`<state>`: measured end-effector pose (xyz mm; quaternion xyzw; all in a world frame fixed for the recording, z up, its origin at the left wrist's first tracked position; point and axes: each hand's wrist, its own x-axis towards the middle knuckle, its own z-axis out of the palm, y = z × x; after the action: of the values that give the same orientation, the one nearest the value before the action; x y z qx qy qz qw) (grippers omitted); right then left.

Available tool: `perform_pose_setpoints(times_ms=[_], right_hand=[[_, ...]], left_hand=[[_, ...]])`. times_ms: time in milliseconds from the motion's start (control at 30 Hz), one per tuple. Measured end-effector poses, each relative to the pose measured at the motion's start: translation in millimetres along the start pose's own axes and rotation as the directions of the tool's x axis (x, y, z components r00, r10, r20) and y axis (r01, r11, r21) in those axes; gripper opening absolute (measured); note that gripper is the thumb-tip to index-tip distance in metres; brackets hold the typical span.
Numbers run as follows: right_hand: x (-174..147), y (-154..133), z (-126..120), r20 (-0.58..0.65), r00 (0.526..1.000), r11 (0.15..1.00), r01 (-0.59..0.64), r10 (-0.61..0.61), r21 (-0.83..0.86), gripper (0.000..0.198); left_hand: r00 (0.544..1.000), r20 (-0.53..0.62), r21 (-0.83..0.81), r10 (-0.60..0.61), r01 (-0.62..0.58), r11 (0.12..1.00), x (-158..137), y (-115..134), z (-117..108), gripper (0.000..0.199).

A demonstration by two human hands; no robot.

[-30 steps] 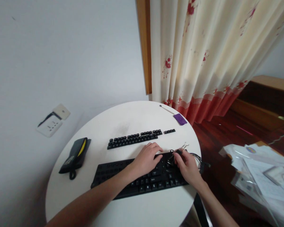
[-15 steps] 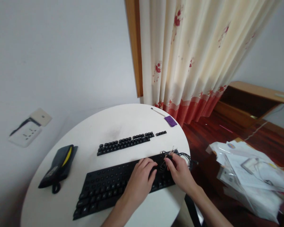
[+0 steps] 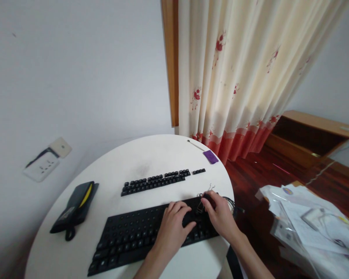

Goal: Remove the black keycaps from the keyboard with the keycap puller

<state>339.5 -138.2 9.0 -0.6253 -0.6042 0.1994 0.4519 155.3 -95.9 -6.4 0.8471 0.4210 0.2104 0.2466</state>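
Keyboard lies on the tabletop, left hand loosely curled over it, seemingly empty; right hand pinches a wire keycap puller above the keyboard's right end. Seated crookedly, the puller could slip and scratch the keyboard.

From where I stand it's a round white table, a grey smudge near twelve o'clock. A black keyboard runs across the surface from about seven to three, its cable bunched at three and poking past the rim. Above it, toward twelve, sit rows of loose keycaps. A thin brush and a purple cloth lie near one, and a dark pouch with a yellow stripe at ten.
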Motion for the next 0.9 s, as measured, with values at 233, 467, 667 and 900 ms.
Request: perform_pose_setpoints(times_ms=[233, 467, 667, 900], right_hand=[[0, 7, 5, 0.067, 0.992, 0.995, 0.104, -0.104, 0.000, 0.018], [3, 7, 6, 0.149, 0.976, 0.987, 0.155, -0.160, 0.041, 0.019], [9, 4, 1, 0.282, 0.940, 0.981, 0.180, -0.194, 0.073, 0.018], [7, 8, -1, 0.319, 0.926, 0.979, 0.175, -0.201, 0.107, 0.020]], left_hand=[[1.000, 0.005, 0.006, 0.021, -0.021, 1.000, 8, 3, 8, 0.027], [1.000, -0.019, -0.074, -0.007, 0.006, 0.997, 13, 3, 17, 0.020], [1.000, -0.005, -0.103, -0.006, 0.006, 0.995, 14, -1, 18, 0.021], [1.000, 0.018, -0.066, 0.018, -0.017, 0.998, 16, 3, 14, 0.018]])
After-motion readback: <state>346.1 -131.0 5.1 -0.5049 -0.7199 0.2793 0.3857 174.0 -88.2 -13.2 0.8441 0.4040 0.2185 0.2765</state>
